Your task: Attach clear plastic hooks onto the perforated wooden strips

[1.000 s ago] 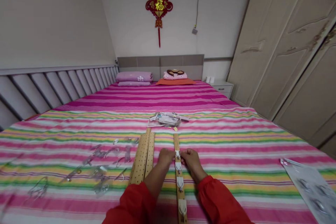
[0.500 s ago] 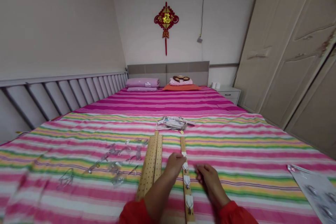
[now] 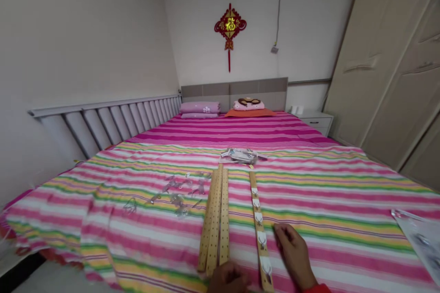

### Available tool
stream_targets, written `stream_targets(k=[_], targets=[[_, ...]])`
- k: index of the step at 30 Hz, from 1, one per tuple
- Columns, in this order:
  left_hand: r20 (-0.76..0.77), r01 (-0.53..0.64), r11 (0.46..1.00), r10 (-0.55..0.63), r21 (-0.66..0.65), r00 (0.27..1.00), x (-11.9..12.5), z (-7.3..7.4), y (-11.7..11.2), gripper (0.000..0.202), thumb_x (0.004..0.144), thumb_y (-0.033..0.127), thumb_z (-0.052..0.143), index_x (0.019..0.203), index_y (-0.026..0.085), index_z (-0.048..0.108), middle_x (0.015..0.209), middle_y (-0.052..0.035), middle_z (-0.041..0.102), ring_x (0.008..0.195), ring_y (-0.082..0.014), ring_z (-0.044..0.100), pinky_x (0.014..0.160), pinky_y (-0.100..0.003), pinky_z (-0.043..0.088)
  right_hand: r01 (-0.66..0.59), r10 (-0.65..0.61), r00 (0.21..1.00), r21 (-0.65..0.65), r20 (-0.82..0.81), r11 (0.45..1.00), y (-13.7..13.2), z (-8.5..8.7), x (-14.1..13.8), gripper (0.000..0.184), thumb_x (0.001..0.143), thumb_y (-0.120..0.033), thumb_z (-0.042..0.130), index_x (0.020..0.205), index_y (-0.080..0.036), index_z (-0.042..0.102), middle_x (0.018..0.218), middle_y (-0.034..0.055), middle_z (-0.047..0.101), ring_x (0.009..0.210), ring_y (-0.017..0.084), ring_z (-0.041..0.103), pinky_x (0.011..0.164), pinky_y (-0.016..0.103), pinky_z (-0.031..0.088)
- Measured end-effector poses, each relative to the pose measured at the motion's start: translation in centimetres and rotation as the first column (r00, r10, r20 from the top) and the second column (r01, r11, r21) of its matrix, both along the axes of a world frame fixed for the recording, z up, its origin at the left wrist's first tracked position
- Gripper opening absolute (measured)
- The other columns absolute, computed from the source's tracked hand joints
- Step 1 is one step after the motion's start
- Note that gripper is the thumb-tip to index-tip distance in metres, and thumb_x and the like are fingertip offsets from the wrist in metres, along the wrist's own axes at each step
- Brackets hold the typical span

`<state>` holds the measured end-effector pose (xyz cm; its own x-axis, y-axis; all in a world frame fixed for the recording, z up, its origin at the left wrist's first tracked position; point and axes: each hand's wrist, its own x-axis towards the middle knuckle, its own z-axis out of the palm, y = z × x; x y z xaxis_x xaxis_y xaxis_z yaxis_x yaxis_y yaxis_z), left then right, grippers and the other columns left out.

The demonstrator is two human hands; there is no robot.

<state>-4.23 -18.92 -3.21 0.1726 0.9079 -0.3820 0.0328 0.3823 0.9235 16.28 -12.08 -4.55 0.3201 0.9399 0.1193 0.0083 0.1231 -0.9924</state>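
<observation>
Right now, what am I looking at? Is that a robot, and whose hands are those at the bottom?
It's no robot! A camera worn on a person's head looks forward and down, so you see what they see. Their right hand lies on a striped bedspread, beside a wooden strip with white hooks. Their left hand is near two dotted wooden boards. Neither hand clearly holds anything. Clear plastic pieces lie further left.
</observation>
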Motion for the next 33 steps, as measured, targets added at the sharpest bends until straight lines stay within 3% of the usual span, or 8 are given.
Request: stream_targets(k=[9, 16, 18, 20, 23, 27, 30, 33], targets=[[0.106, -0.106, 0.994, 0.104, 0.013, 0.989, -3.6, 0.8, -1.1, 0.047, 0.051, 0.057, 0.075, 0.067, 0.015, 0.058, 0.053, 0.0023, 0.059, 0.043, -0.0063, 0.041, 0.047, -0.023, 0.026, 0.01, -0.011, 1.0, -0.018, -0.002, 1.0, 0.2, -0.7, 0.2, 0.041, 0.063, -0.059, 0.066, 0.065, -0.018, 0.061, 0.045, -0.0054, 0.044, 0.045, 0.012, 0.038, 0.042, 0.024, 0.031], [0.113, -0.165, 0.986, 0.164, -0.003, 0.98, -5.0, -0.7, -1.6, 0.053, 0.046, 0.062, 0.075, 0.065, 0.015, 0.059, 0.052, 0.0021, 0.057, 0.043, -0.006, 0.04, 0.047, -0.023, 0.025, 0.033, -0.033, 0.999, -0.02, -0.001, 0.999, -0.5, 0.6, 0.0, 0.039, 0.063, -0.056, 0.068, 0.065, -0.018, 0.061, 0.045, -0.0051, 0.044, 0.046, 0.012, 0.038, 0.043, 0.025, 0.032], [0.128, -0.199, 0.98, 0.196, 0.012, 0.972, -6.0, -0.3, -1.2, 0.053, 0.045, 0.062, 0.075, 0.063, 0.016, 0.058, 0.05, 0.0033, 0.055, 0.042, -0.0058, 0.038, 0.047, -0.022, 0.024, 0.036, -0.036, 0.999, -0.023, 0.011, 0.999, -0.6, 0.7, -0.1, 0.039, 0.063, -0.057, 0.068, 0.063, -0.018, 0.061, 0.045, -0.0049, 0.044, 0.046, 0.012, 0.038, 0.044, 0.025, 0.032], [0.116, -0.224, 0.973, 0.217, 0.056, 0.969, -7.5, 1.1, -0.3, 0.048, 0.049, 0.059, 0.074, 0.064, 0.016, 0.059, 0.051, 0.0039, 0.055, 0.044, -0.0067, 0.04, 0.048, -0.022, 0.028, 0.038, -0.038, 0.999, -0.028, 0.012, 0.999, -0.6, 0.6, -0.1, 0.04, 0.062, -0.058, 0.068, 0.062, -0.018, 0.061, 0.045, -0.0049, 0.044, 0.046, 0.012, 0.038, 0.043, 0.025, 0.032], [0.005, -0.253, 0.948, 0.257, 0.193, 0.966, -10.5, 5.1, 2.5, 0.039, 0.055, 0.052, 0.073, 0.066, 0.016, 0.061, 0.058, 0.0025, 0.058, 0.055, -0.0104, 0.049, 0.056, -0.023, 0.037, 0.039, -0.039, 0.999, -0.039, 0.004, 0.998, -0.4, 0.2, 0.0, 0.041, 0.06, -0.058, 0.069, 0.066, -0.018, 0.063, 0.046, -0.0045, 0.046, 0.046, 0.012, 0.039, 0.043, 0.025, 0.032], [-0.274, -0.176, 0.907, 0.293, 0.383, 0.916, -14.3, 10.4, 9.1, 0.033, 0.068, 0.05, 0.061, 0.074, 0.017, 0.063, 0.062, 0.0011, 0.058, 0.059, -0.0129, 0.053, 0.059, -0.025, 0.042, 0.054, -0.054, 0.999, -0.074, 0.0, 0.996, -0.2, -0.6, 0.2, 0.041, 0.059, -0.058, 0.069, 0.07, -0.018, 0.064, 0.049, -0.0033, 0.05, 0.047, 0.013, 0.04, 0.042, 0.024, 0.033], [-0.555, -0.121, 0.876, 0.397, 0.467, 0.731, -15.9, 11.9, 14.9, 0.022, 0.072, 0.038, 0.053, 0.068, 0.017, 0.059, 0.062, 0.0001, 0.059, 0.065, -0.0144, 0.057, 0.061, -0.023, 0.043, 0.062, -0.063, 0.998, -0.094, -0.006, 0.994, -0.1, -0.9, 0.4, 0.042, 0.057, -0.057, 0.071, 0.071, -0.018, 0.066, 0.052, -0.0012, 0.054, 0.048, 0.014, 0.044, 0.043, 0.025, 0.037], [-0.675, -0.12, 0.879, 0.436, 0.462, 0.595, -16.8, 11.5, 20.0, 0.015, 0.073, 0.026, 0.05, 0.061, 0.017, 0.054, 0.065, -0.0017, 0.061, 0.07, -0.0156, 0.059, 0.063, -0.023, 0.041, 0.094, -0.095, 0.996, -0.097, 0.003, 0.991, -0.2, -1.0, 0.6, 0.04, 0.056, -0.056, 0.073, 0.069, -0.02, 0.067, 0.064, 0.003, 0.064, 0.055, 0.017, 0.051, 0.048, 0.025, 0.043]])
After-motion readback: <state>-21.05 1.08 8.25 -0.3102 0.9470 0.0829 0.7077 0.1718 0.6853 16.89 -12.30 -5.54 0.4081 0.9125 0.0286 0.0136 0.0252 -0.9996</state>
